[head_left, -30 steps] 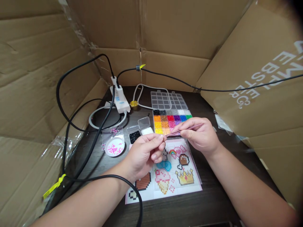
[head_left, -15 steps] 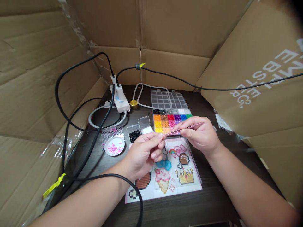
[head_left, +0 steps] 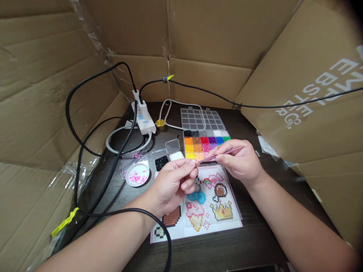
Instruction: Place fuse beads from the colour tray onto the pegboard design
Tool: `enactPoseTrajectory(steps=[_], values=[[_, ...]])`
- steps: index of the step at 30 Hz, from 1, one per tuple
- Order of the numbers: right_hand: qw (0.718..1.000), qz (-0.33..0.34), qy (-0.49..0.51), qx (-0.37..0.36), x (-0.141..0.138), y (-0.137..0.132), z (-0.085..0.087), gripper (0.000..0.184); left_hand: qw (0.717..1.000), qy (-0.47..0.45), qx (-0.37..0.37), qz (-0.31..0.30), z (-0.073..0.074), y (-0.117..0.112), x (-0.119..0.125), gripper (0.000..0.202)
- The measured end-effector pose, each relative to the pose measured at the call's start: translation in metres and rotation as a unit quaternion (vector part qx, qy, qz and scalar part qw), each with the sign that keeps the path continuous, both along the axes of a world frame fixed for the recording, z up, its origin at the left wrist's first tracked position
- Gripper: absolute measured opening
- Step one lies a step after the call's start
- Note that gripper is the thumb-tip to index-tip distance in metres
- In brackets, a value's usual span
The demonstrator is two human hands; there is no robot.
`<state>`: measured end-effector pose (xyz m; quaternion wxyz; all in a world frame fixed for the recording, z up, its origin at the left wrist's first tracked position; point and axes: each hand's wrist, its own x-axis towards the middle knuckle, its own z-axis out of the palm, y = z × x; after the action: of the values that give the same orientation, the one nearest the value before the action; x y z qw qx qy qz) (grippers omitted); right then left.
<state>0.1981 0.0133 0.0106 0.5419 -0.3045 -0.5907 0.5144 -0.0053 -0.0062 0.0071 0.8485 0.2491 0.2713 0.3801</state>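
My right hand (head_left: 240,162) pinches pink tweezers (head_left: 227,152), whose tips point left to the fingertips of my left hand (head_left: 173,183). My left hand's thumb and forefinger are pinched together at the tweezer tips; whatever sits between them is too small to make out. Both hands hover over a pattern sheet (head_left: 204,211) printed with pixel pictures: a crown, an ice cream, a rainbow. Just behind them lies an open bead box (head_left: 204,144) with many coloured compartments.
A white dish of pink beads (head_left: 137,175) sits on a clear pegboard at left, beside small tubs of black beads (head_left: 161,163) and white beads. A white power strip (head_left: 143,118) and black cables cross the dark table (head_left: 227,249). Cardboard walls enclose all sides.
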Motion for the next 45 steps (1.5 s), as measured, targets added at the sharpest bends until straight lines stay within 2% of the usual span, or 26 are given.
enactPoseTrajectory(steps=[4,7,11,13,15,19,22,24,31,45], values=[[1.0,-0.006,-0.002,-0.007,-0.001,0.0,-0.001,0.007,1.0,-0.005,0.001,-0.004,0.0,0.0,0.0,0.015],[0.999,-0.032,-0.014,-0.008,0.001,0.0,0.006,0.008,1.0,-0.003,0.005,-0.008,0.0,0.001,-0.001,0.016],[0.991,-0.128,-0.023,0.033,0.013,-0.008,0.026,0.019,1.0,0.012,0.02,0.005,0.0,0.003,-0.001,0.014],[0.984,-0.17,-0.031,0.042,0.025,-0.018,0.031,0.021,0.999,0.019,0.029,0.013,0.001,0.004,-0.002,0.017],[0.981,-0.185,-0.049,0.034,0.039,-0.033,0.025,0.017,0.999,0.021,0.031,0.017,0.001,0.005,-0.002,0.019],[0.978,-0.172,-0.12,-0.004,0.063,-0.067,-0.007,0.006,0.999,0.022,0.025,0.012,0.001,0.006,-0.001,0.014],[0.966,-0.201,-0.159,-0.034,0.069,-0.084,-0.028,0.005,0.999,0.026,0.03,0.015,0.001,0.007,0.001,0.014],[0.957,-0.22,-0.184,-0.045,0.067,-0.089,-0.034,0.003,0.999,0.03,0.036,0.017,0.001,0.007,0.001,0.017],[0.957,-0.203,-0.197,-0.062,0.055,-0.085,-0.035,0.003,0.998,0.034,0.044,0.012,0.0,0.007,-0.001,0.014],[0.954,-0.196,-0.217,-0.062,0.055,-0.086,-0.035,0.003,0.998,0.04,0.053,0.005,0.002,0.007,0.0,0.016]])
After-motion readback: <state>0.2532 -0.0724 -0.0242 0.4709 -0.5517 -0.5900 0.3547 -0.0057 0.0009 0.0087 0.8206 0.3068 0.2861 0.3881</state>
